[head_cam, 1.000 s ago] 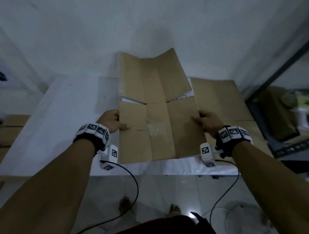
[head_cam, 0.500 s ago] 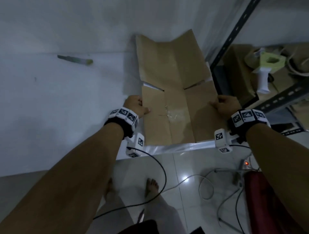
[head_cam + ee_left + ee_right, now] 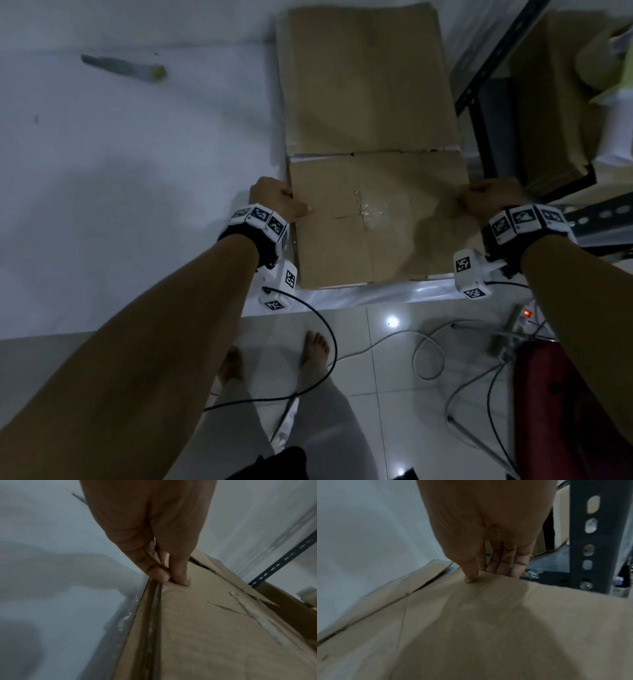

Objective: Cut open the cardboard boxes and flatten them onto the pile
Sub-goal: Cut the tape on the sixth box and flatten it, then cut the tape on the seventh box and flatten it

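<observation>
A person lowers a flattened box (image 3: 376,219) onto the pile (image 3: 363,78) at the table's (image 3: 137,171) right end, at 12 o'clock from the body. The left hand (image 3: 275,200) pinches the box's left edge, thumb on top and fingers beneath; the right hand (image 3: 489,198) pinches the right edge the same way. A second ago the sheet was held above the table with its far flaps raised against the wall; now those flaps are down and the sheet lies nearly level over the stack, next to the dark rack (image 3: 486,102) at 2 o'clock. By the look of it, this box is all but delivered, with only the letting go left. The knife (image 3: 123,66) lies on the table at 10 o'clock, well apart from both hands.
</observation>
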`<state>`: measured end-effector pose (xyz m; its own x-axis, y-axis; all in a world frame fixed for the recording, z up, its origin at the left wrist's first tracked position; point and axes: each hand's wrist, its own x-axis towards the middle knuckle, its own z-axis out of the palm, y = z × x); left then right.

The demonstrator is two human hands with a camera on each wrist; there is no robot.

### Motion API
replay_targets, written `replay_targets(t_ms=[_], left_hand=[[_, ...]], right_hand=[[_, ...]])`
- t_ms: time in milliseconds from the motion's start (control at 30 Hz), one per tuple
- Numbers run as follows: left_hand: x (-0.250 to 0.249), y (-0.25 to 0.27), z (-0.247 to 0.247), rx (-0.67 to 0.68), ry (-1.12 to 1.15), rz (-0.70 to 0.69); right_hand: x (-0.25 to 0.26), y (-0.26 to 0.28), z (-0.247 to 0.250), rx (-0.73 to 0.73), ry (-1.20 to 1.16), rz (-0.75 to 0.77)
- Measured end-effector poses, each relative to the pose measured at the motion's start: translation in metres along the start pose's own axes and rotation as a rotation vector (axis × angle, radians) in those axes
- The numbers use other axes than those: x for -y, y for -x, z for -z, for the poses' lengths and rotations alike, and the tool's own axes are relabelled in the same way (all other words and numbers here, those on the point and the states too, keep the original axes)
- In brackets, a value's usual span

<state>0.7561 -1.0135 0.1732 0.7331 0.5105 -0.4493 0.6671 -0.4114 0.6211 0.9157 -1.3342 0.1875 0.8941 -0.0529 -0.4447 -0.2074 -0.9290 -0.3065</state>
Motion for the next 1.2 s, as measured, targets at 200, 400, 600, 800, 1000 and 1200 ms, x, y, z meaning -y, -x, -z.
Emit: replay_targets(t_ms=[200, 400, 600, 800, 1000, 1200], left_hand=[[0.001, 0.001, 0.024, 0.054, -0.123, -0.139], [0.028, 0.007, 0.125, 0.006, -0.084, -0.158], [0.115, 0.041, 0.288, -0.157, -0.031, -0.12], [0.245, 0.1, 0.425, -0.365, -0.002, 0.031], [0.381, 0.154, 0.506, -0.5, 0.089, 0.255], [0.488, 0.17, 0.554, -0.562, 0.2, 0.459]], right_hand=[[0.055, 0.012, 0.006, -0.053, 0.155, 0.074], [0.18, 0.071, -0.011, -0.064, 0.17, 0.399], [0.334, 0.17, -0.054, -0.043, 0.195, 0.674], [0.47, 0.287, -0.131, 0.045, 0.223, 0.894], [0.564, 0.384, -0.226, 0.227, 0.327, 1.086], [0.648, 0.442, -0.312, 0.358, 0.454, 1.199]])
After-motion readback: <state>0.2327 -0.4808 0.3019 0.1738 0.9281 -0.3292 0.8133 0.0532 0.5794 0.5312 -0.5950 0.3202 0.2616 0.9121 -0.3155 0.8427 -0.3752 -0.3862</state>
